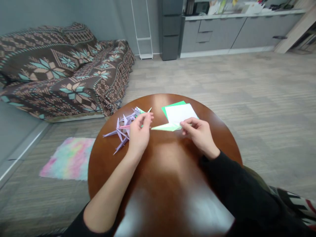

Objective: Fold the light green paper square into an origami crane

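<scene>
My right hand (197,133) pinches a pale green folded paper (166,127) at its right end, between thumb and fingers. The paper is long and narrow, with a sharp point towards the left. Close to that point is my left hand (140,131), its fingers loosely bent and no paper visibly gripped in them. Behind and left of it lie several purple origami cranes (119,131), with a pink folded piece (124,127) and a green one (139,111) among them, partly hidden by the hand. White paper (179,112) rests over a green sheet (164,110) beyond my right hand.
Everything lies on a round brown wooden table (163,184). A sofa with a patterned cover (74,75) stands at the back left, and a pastel fluffy rug (69,159) is on the floor. Grey kitchen cabinets (222,34) line the far wall.
</scene>
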Available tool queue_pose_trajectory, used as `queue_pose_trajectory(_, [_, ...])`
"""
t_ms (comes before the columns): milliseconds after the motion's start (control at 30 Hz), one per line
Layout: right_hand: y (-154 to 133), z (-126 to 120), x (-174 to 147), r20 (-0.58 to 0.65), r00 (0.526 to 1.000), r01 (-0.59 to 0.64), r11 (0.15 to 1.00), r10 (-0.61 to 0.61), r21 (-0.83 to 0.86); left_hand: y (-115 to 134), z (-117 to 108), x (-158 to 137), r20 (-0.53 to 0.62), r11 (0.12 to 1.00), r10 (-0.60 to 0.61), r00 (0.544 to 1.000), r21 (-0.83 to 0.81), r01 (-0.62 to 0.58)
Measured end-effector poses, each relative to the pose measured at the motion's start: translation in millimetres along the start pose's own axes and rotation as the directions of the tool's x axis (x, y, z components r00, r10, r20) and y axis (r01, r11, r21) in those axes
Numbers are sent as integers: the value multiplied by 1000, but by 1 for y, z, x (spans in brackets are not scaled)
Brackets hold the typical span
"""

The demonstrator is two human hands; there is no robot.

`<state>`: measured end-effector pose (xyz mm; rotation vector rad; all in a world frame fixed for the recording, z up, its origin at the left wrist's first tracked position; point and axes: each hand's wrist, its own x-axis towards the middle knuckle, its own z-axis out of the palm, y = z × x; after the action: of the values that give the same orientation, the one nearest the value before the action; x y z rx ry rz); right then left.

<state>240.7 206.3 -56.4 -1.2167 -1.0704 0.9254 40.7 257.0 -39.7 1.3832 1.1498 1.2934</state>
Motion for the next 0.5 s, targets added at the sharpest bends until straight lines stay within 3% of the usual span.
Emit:
queue_pose_trajectory(33, [1,1,1,-104,994,-10,996,18,83,-2,3,-2,-97,993,-54,994,-109,43])
queue_pose_trajectory(67, [2,2,2,-171,984,-26,985,56,172,-5,8,-5,-68,964,-159,985,-228,140])
queue_pose_trajectory(133, [4,7,1,-203,970,-66,951,133,303,-10,21,-16,126,891,-298,946,-320,323])
queue_pose_trajectory(167, [5,10,0,-192,969,-85,939,156,335,-13,28,-22,195,882,-289,937,-325,340])
queue_pose_trajectory(233, [6,17,-4,-174,966,-117,925,190,363,-15,38,-33,226,912,-182,957,-326,250])
queue_pose_trajectory(333, [8,27,-11,-116,966,-171,909,230,381,-12,43,-40,184,949,-38,982,-301,93])
queue_pose_trajectory(500, [8,36,-22,86,958,-285,908,272,308,-8,33,-33,78,977,36,996,-211,-19])
